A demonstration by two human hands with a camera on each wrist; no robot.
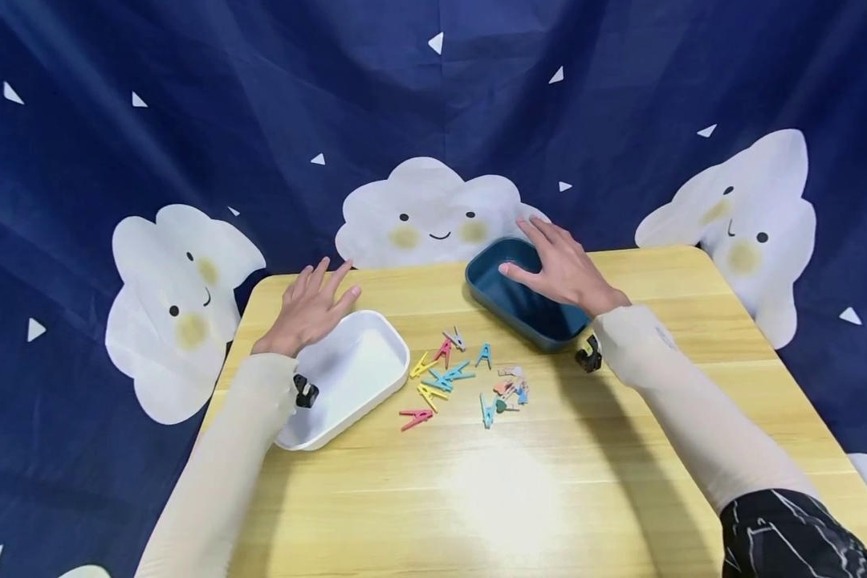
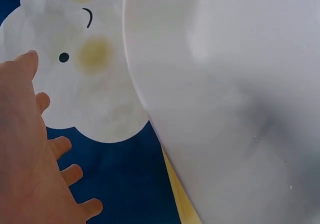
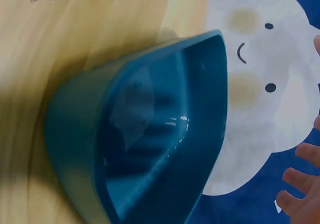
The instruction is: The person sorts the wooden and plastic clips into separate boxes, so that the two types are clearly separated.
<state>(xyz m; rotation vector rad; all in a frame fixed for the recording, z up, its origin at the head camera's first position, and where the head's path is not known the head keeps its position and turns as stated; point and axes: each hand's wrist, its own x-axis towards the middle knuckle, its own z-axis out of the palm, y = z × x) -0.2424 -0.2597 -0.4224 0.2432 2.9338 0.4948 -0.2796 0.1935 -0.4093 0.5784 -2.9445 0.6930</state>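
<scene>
My left hand (image 1: 307, 311), fingers spread, is held over the far left end of a white tray (image 1: 392, 384) and holds nothing. In the left wrist view its fingertips (image 2: 70, 175) stand apart, beside the tray's wall. My right hand (image 1: 565, 269) hovers over a dark teal bin (image 1: 502, 309), fingers extended and thumb apart, also holding nothing. Inside the bin, in the right wrist view, only a shiny bare floor shows. Between the two containers lie several small clothespins: yellow (image 1: 431, 394), pink (image 1: 416, 417) and blue (image 1: 484, 355).
A cluster of small decorated clips (image 1: 507, 388) lies right of the clothespins. Everything stands on a light wooden table (image 1: 405, 506). Behind its far edge hangs a dark blue cloth (image 1: 376, 96) with smiling white clouds. A black wrist camera (image 1: 589, 354) sits under the right wrist.
</scene>
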